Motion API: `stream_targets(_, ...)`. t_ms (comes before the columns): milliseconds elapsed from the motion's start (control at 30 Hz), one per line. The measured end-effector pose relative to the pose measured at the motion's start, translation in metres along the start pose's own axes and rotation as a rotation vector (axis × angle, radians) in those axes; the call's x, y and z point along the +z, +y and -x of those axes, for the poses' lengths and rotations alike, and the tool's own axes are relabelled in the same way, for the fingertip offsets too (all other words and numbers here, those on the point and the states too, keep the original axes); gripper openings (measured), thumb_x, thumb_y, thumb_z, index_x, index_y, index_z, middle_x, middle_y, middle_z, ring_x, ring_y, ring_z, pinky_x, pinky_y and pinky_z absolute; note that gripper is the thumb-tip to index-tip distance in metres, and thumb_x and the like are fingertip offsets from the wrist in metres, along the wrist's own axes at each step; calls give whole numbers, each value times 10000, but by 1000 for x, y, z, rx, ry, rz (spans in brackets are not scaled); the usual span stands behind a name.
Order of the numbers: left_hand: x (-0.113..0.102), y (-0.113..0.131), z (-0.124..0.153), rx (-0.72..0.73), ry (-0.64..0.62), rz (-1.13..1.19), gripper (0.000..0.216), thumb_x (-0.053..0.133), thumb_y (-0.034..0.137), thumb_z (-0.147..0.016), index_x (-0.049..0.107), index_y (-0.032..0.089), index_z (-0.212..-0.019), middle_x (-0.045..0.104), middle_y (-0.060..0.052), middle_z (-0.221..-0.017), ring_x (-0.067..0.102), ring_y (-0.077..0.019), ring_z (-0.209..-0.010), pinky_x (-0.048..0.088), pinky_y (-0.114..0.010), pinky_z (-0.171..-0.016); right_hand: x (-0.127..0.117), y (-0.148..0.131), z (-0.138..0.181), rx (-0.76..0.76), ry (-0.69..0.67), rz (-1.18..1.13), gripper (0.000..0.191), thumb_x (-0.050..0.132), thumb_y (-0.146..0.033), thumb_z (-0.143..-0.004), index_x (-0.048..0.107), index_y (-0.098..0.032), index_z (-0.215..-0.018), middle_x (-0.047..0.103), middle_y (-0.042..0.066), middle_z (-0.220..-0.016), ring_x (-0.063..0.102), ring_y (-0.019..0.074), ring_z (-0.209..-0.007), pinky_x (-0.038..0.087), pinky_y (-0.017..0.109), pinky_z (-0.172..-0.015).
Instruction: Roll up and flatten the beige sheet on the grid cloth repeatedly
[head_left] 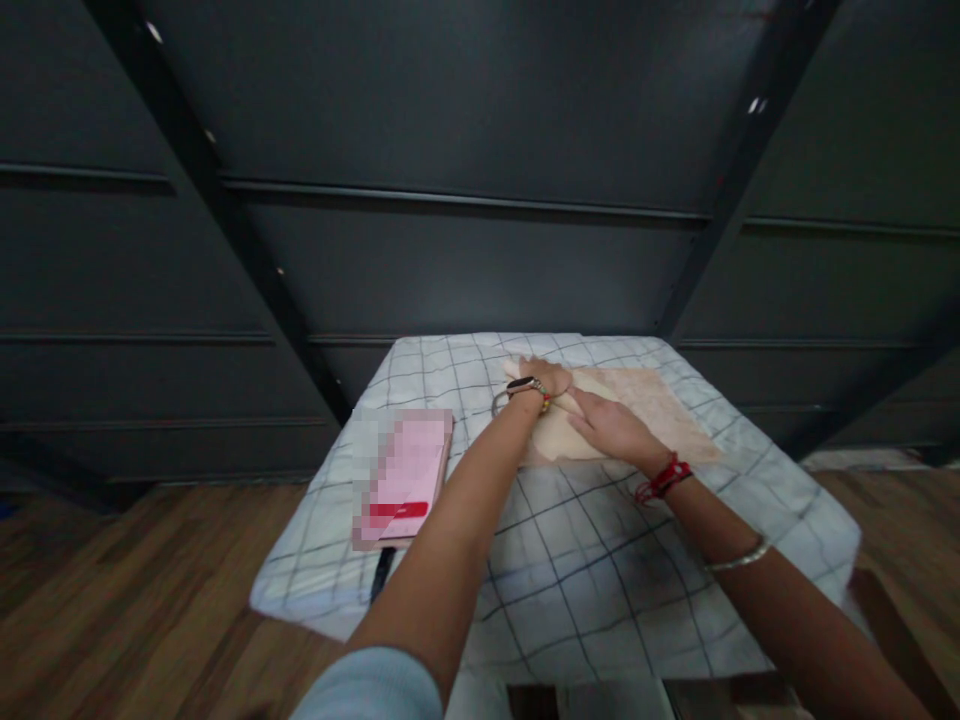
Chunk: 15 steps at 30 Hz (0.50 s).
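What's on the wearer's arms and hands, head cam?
Left hand: bare, watch-like band at the wrist, light blue sleeve on the upper arm. Right hand: bare, red thread wristband, thin silver bangle on the forearm.

The table (795, 520) stood on a wooden floor (112, 600), its whole top covered by a white cloth (570, 590) crossed with a grid of dark lines that draped over the edges. At about ten o'clock on the top lay a flat pink packet (405, 475), its face blurred. A slim dark object (382, 572) lay at eight o'clock, touching the packet's near edge and reaching the cloth's left border. A pale peach piece of fabric (660, 400) lay spread flat at one o'clock, near the far right edge.
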<state>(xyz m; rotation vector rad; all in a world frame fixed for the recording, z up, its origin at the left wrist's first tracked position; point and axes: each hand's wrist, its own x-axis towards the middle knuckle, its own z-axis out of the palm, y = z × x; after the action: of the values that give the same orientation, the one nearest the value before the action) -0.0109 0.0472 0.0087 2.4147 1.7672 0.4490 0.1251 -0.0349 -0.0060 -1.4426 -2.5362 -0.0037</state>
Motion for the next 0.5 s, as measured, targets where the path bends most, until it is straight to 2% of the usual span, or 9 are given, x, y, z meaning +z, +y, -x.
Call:
stream_targets(133,-11,-8,26,-20,-76,-77,340,549,352,-914,552,151,-1188,570,-90,-1178,586,-208,-1005,507,-417,-850,0,-15,5,22,45,15,432,441,-247,-895,468,-141,-1312,618,129,-1203,596,235,-1050,441,312,-868)
stream_targets(200,-15,-13,44,-27,-96,-116,303,475,348,-947,580,150,-1151,602,-94,-1144,594,-208,-1003,495,-398,-857,2,-17,7,48,77,13,383,468,-217,-868,522,-131,-1237,644,123,-1134,607,229,-998,443,306,-843)
stream_targets(333,-21,-23,79,-11,-111,-192,404,249,307,-988,597,158,-1129,660,-103,-1079,620,-226,-997,477,-340,-825,5,-8,8,9,135,-20,282,493,-210,-866,581,-117,-1117,669,119,-1029,611,217,-942,443,297,-819)
stream_targets(433,-24,-27,99,80,-101,-249,441,189,323,-986,533,160,-1209,635,-108,-1156,606,-231,-1041,470,-335,-831,1,3,7,-60,150,-81,269,452,-256,-916,600,-119,-1094,673,116,-1048,613,203,-952,439,284,-835)
stream_targets(500,-26,-28,105,129,-94,-260,452,171,319,-988,514,150,-1228,603,-115,-1220,579,-230,-1098,458,-332,-866,-2,9,3,-54,121,-81,303,387,-272,-952,614,-114,-1076,677,120,-1059,617,198,-955,435,280,-846)
